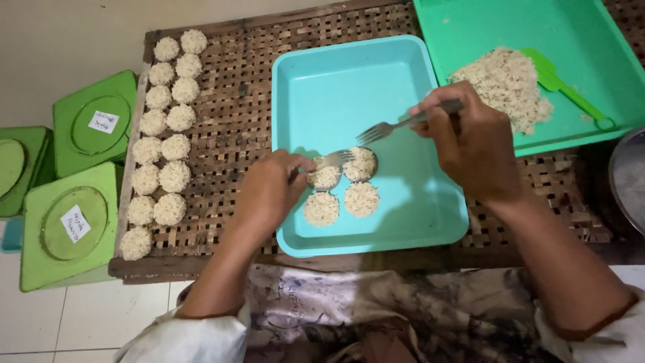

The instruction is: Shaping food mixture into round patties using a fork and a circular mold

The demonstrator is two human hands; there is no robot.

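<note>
A light blue tray (403, 222) lies on a woven bamboo rack (235, 128). Several round noodle cakes (363, 199) sit in its near left part. My left hand (269, 191) grips a metal fork (332, 160) whose tines rest on the cakes. My right hand (470, 141) holds a second fork (386, 128) above the tray, tines pointing left, a little above the cakes.
Two columns of finished noodle cakes (164, 128) line the rack's left side. A green tray (605, 67) at the back right holds a loose noodle heap (504, 84) and a green spatula (561, 84). Green lidded containers (67, 222) stand on the floor at left. A metal bowl rim (628, 178) shows at right.
</note>
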